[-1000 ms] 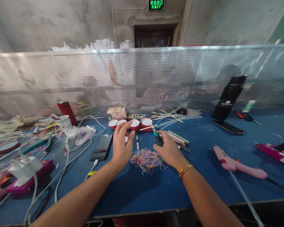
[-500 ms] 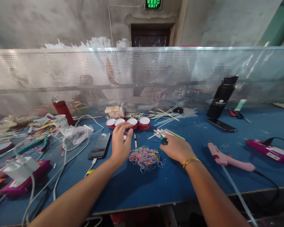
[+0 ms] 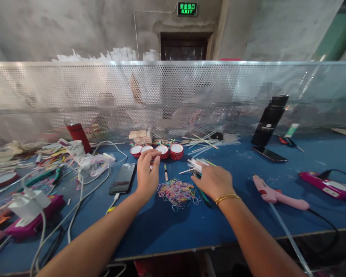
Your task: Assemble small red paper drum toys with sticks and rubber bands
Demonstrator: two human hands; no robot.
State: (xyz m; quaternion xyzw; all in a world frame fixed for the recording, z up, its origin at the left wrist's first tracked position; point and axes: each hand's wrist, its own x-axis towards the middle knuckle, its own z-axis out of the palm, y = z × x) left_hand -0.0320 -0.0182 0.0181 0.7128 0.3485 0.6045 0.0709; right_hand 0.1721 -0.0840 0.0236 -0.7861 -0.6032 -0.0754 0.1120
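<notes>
My left hand [image 3: 148,173] hovers in front of the red-rimmed round pieces [image 3: 177,149], fingers curled towards the thumb. A small whitish bit shows between them, too small to name. My right hand [image 3: 215,181] is lowered over the table with fingers stretched forward. Dark green-handled pliers [image 3: 205,198] lie partly under it, and whitish translucent sticks [image 3: 194,163] lie at its fingertips. Between the hands is a heap of small coloured rubber bands [image 3: 177,192]. A short flat stick with a dark band [image 3: 166,172] lies behind the heap.
A phone [image 3: 122,179] and white cables lie left, beside a cluttered pile and a red bottle [image 3: 79,136]. Right are a pink glue gun [image 3: 279,196], a purple power strip [image 3: 325,186], a black bottle [image 3: 269,121] and another phone [image 3: 269,153]. A perforated metal screen [image 3: 167,92] stands behind.
My right hand has lowered and turned flatter; the pliers it held now lie under it, handles towards me. My left hand stays nearly still. The view has tilted slightly up.
</notes>
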